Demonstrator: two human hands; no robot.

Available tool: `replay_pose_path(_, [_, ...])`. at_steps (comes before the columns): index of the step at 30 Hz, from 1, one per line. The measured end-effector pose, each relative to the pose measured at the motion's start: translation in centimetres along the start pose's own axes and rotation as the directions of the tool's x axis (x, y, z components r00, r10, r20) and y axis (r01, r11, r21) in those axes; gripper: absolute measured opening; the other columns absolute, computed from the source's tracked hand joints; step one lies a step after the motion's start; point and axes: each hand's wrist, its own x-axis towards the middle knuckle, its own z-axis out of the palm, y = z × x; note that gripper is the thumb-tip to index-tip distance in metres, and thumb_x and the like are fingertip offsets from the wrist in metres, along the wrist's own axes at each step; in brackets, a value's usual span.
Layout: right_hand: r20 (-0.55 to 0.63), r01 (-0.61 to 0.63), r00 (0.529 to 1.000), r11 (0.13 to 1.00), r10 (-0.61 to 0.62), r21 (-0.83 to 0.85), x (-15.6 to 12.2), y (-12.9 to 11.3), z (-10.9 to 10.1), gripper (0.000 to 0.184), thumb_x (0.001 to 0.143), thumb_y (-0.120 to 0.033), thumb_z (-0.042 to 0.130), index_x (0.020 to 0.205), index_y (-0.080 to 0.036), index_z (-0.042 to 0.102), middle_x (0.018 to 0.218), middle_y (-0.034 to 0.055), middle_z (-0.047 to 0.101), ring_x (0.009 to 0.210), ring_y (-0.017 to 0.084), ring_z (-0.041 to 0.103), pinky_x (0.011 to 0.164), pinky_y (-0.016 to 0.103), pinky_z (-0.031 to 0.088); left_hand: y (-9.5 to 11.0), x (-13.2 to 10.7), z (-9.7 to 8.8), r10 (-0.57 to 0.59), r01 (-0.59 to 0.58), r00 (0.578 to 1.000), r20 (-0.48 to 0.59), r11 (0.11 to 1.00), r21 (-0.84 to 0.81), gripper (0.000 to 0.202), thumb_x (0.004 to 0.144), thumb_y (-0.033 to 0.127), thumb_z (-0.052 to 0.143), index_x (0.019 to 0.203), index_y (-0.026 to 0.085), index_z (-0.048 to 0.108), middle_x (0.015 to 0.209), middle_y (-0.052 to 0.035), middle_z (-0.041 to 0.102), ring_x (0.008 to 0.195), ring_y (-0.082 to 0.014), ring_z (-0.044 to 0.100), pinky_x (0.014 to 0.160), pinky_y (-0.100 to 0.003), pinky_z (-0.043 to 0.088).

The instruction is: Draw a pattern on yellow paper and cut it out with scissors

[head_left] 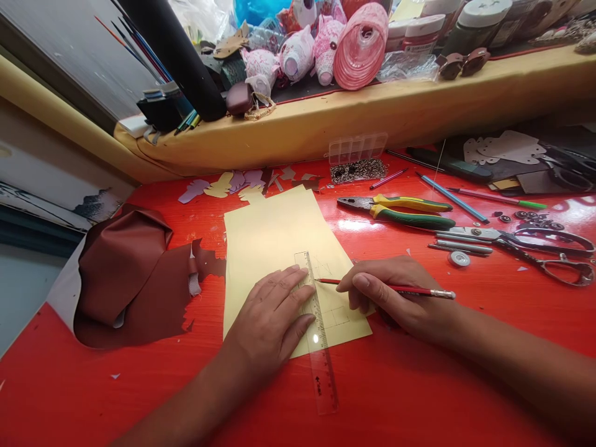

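Note:
My left hand lies flat with its fingers stretched over a clear plastic ruler, pressing it onto a sheet of pale yellow paper. The ruler runs lengthwise and sticks out past the paper's near edge. To the right of it, my right hand is closed around a red pencil. The pencil's tip meets the paper close beside the ruler's right edge. Thin pencil lines, including small boxes, show on the paper near that edge.
Brown leather lies folded at left. Pliers, scissors, metal rods and pens sit at right. An open box of small metal rings stands behind the paper, near coloured paper scraps. A cluttered ledge borders the red table.

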Motion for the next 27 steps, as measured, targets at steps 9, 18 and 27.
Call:
replay_pose_path(9, [-0.063,-0.037,0.997,0.999,0.039,0.029,0.0,-0.6,0.1,0.054,0.111,-0.059,0.051,0.093,-0.017,0.080,0.074,0.0046,0.074,0.057,0.015,0.070,0.051,0.024,0.055,0.3,0.0,-0.2,-0.029,0.029,1.000,-0.011,0.999,0.024,0.029,0.110,0.028,0.055,0.137,0.020,0.059,0.147,-0.0142,0.065,0.140,-0.0306,0.058,0.115,-0.052,0.051])
replay_pose_path(18, [-0.194,0.002,0.981,0.994,0.019,0.109,-0.2,-0.6,0.3,0.042,0.111,-0.050,0.057,0.096,-0.017,0.079,0.073,0.0037,0.074,0.055,0.013,0.066,0.046,0.022,0.050,0.6,0.0,-0.2,-0.035,0.038,0.998,-0.054,0.998,0.055,0.026,0.109,0.032,0.056,0.132,0.021,0.062,0.139,-0.0141,0.068,0.132,-0.0319,0.062,0.109,-0.051,0.054])
replay_pose_path(27, [-0.076,0.037,0.997,0.993,-0.029,0.109,-0.9,-0.6,1.9,0.043,0.113,-0.048,0.054,0.097,-0.017,0.079,0.076,0.0044,0.074,0.058,0.014,0.068,0.056,0.025,0.055,0.7,0.0,-0.2,0.001,0.006,0.998,-0.058,0.994,0.105,0.030,0.109,0.032,0.057,0.134,0.016,0.061,0.137,-0.0165,0.069,0.130,-0.0331,0.064,0.108,-0.051,0.054])
